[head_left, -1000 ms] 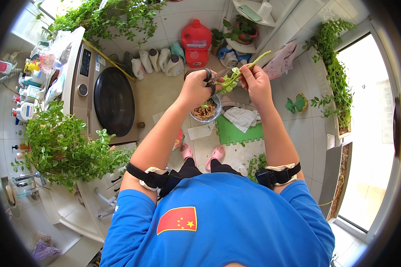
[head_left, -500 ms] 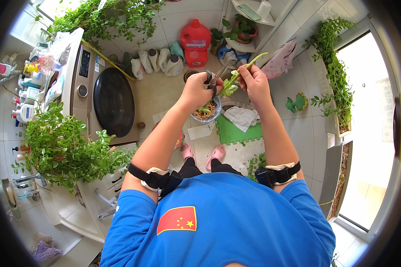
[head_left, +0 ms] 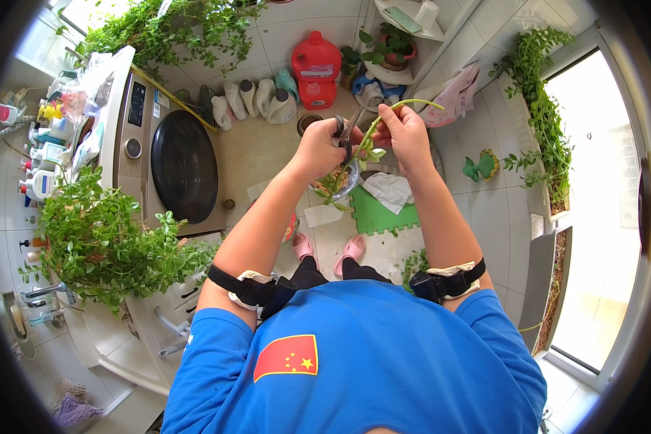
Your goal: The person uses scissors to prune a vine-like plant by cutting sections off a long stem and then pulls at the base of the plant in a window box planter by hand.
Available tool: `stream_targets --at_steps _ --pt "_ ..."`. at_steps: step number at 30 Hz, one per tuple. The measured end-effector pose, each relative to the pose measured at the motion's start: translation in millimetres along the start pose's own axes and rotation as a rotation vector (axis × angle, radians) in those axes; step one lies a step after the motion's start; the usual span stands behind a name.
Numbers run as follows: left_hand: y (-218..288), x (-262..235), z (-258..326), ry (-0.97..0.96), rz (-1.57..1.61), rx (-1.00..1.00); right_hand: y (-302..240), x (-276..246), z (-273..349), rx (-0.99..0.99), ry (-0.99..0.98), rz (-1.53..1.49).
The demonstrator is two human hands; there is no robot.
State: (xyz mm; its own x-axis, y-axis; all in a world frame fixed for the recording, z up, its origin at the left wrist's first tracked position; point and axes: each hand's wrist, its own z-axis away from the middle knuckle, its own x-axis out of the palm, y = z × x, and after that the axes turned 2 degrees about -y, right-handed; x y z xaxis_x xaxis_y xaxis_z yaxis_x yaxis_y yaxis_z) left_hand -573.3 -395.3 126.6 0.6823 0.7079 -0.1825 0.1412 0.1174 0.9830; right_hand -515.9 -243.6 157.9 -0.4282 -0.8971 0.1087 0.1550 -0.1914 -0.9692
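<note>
My left hand (head_left: 321, 149) has its fingers through the dark handles of a pair of scissors (head_left: 342, 135), whose blades point away from me. Close beside it, my right hand (head_left: 403, 139) pinches a green plant stem (head_left: 421, 102). The bare end of the stem arches out to the right above that hand, while its leafy part (head_left: 369, 154) slants down to the left, close by the scissors. Below the hands is a clear bowl (head_left: 353, 181) with brownish, fibrous stuff in it, partly covered by leaves and my left hand.
A washing machine (head_left: 132, 184) with a round black door stands on the left, leafy plants (head_left: 98, 246) beside it. Bottles (head_left: 282, 107) and a red jug (head_left: 317, 69) line the far wall. A white cloth (head_left: 389, 191) lies on a green foam mat (head_left: 380, 217). Trailing plants (head_left: 550, 130) hang at right.
The stem has shifted down and toward the left hand, and its bare end now droops to the right instead of pointing up. My right hand has moved slightly left.
</note>
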Motion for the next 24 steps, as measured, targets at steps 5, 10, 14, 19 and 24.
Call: stream_targets --at_steps 5,10,14,19,24 --pt "-4.0 3.9 1.8 -0.004 0.136 -0.094 2.9 1.0 1.2 -0.02 -0.009 0.02" --pt "-10.4 4.0 3.0 0.015 0.224 -0.048 2.0 0.4 2.3 -0.003 -0.025 0.006" --pt "-7.9 5.2 5.7 0.034 0.269 -0.047 3.6 -4.3 3.0 0.004 -0.031 -0.029" --pt "-16.9 6.3 7.2 0.13 0.239 0.04 7.6 -5.7 2.5 0.057 0.001 -0.042" --pt "-19.6 8.0 7.1 0.172 0.2 0.081 8.1 -7.2 2.5 0.092 0.037 -0.061"
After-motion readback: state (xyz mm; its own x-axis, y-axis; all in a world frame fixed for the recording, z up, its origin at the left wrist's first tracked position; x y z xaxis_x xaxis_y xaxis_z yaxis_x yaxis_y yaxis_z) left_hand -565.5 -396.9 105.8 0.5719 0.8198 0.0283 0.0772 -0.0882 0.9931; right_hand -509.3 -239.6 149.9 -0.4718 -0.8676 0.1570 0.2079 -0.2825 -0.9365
